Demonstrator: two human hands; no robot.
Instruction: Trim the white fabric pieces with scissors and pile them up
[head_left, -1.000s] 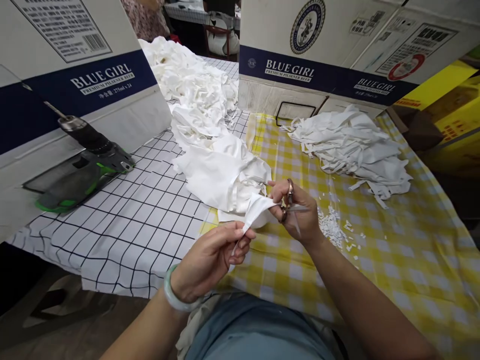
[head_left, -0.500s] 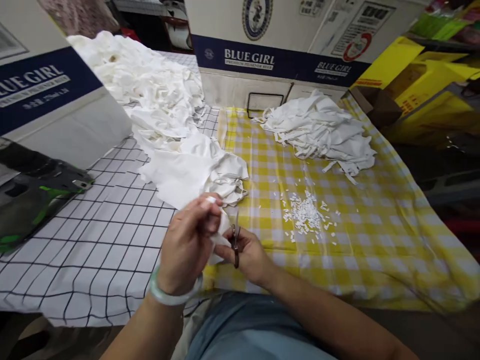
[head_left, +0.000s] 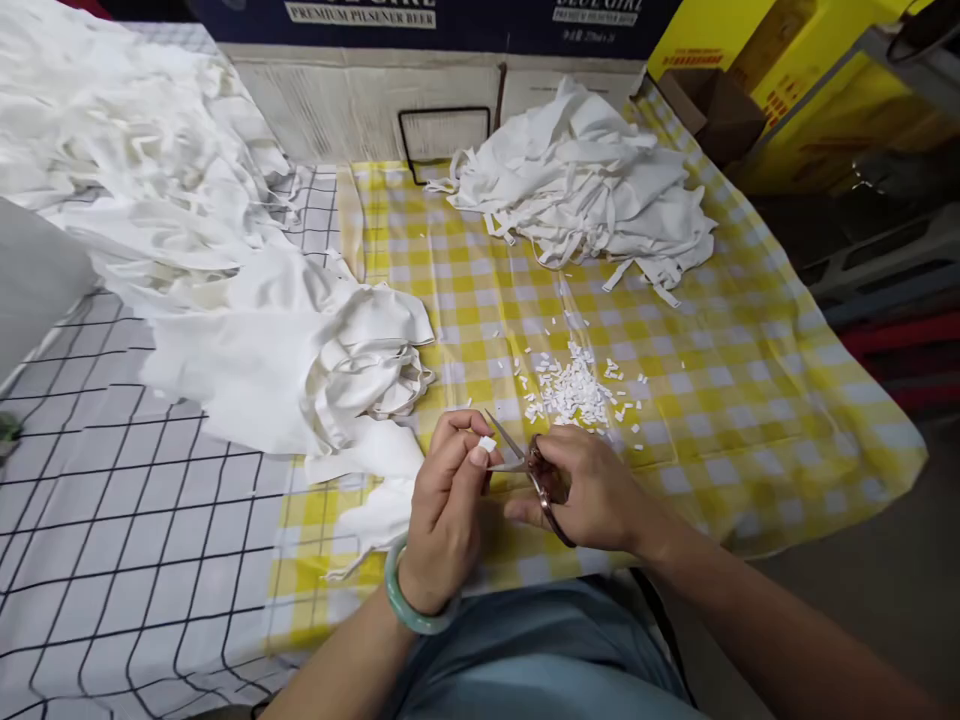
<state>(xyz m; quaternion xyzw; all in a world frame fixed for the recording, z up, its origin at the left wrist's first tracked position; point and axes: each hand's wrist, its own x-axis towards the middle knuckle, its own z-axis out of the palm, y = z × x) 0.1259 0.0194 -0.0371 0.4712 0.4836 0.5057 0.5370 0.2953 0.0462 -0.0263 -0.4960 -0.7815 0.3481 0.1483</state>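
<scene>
My left hand (head_left: 454, 490), with a green bangle at the wrist, pinches a small white piece of fabric (head_left: 487, 443) between thumb and fingertips. Whether this piece joins a larger cloth is hidden by the fingers. My right hand (head_left: 581, 485) grips a pair of scissors (head_left: 534, 462) by the handles. Their blades are spread and point left, right at the left fingertips. A white cloth (head_left: 379, 515) lies just left of my left hand, below a stack of white garments (head_left: 285, 360). Beyond the scissors is a scatter of tiny white snippets (head_left: 574, 390).
A heap of white garments with straps (head_left: 592, 180) lies at the back right, beside a black wire frame (head_left: 444, 110). A bigger white pile (head_left: 127, 120) fills the back left. A beer carton (head_left: 360, 95) walls off the back. Yellow boxes (head_left: 795, 80) stand beyond the right edge.
The view has tipped down and turned right. Both hands have moved right, and the cloth that hung between them is now left of them. The scissors have opened and swung toward the left fingertips.
</scene>
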